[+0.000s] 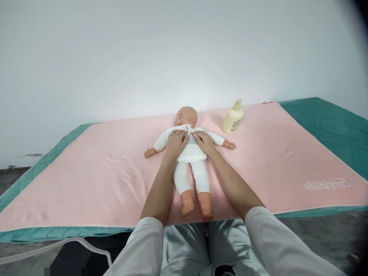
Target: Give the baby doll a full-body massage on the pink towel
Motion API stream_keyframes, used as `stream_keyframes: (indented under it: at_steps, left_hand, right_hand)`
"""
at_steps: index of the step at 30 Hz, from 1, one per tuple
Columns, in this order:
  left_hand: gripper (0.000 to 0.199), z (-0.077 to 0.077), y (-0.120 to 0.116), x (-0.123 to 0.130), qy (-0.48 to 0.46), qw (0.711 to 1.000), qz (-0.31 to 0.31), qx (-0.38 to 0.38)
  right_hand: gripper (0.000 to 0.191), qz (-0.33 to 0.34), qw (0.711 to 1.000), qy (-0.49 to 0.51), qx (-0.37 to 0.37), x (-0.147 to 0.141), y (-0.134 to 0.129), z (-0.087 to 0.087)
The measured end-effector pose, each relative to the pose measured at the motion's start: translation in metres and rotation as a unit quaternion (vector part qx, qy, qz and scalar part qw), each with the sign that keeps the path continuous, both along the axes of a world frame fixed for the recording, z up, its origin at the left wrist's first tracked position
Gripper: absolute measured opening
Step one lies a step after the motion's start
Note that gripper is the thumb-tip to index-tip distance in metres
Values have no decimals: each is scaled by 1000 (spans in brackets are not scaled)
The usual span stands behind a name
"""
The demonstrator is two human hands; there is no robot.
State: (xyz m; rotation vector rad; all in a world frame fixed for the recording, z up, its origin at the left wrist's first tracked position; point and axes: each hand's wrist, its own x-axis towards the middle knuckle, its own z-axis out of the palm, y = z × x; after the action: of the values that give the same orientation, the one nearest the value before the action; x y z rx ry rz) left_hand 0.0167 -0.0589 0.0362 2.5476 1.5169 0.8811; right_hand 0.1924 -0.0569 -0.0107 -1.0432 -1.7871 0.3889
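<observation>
A baby doll (192,155) with a cloth-white body and bare plastic head, hands and feet lies stretched out, its head away from me. The smooth top of its head faces up, and no facial features show clearly. My left hand (176,142) rests flat on the left side of its upper trunk, fingers extended. On the opposite side my right hand (204,140) lies the same way, its fingertips close to the left ones near the doll's middle seam. Neither hand holds anything. Parts of the trunk are hidden beneath both hands.
A pale yellow pump bottle (233,119) stands right of the doll, beyond its outstretched arm. The doll lies on a pink towel (115,168) over a green cover (330,126). A white wall (172,53) rises behind. A pale tube (77,240) curves at lower left.
</observation>
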Motion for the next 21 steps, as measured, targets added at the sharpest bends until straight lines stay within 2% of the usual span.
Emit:
stream_keyframes:
  at_steps: [10, 15, 21]
  left_hand:
    - [37, -4, 0, 0, -7, 999, 23, 39]
    - [40, -5, 3, 1, -3, 1000, 16, 25]
    - [40, -7, 5, 1, -3, 1000, 26, 8]
  right_hand:
    - [49, 31, 999, -8, 21, 1, 2, -6]
    - [49, 16, 1000, -10, 13, 0, 6, -7]
    - [53, -1, 1000, -20, -10, -1, 13, -1]
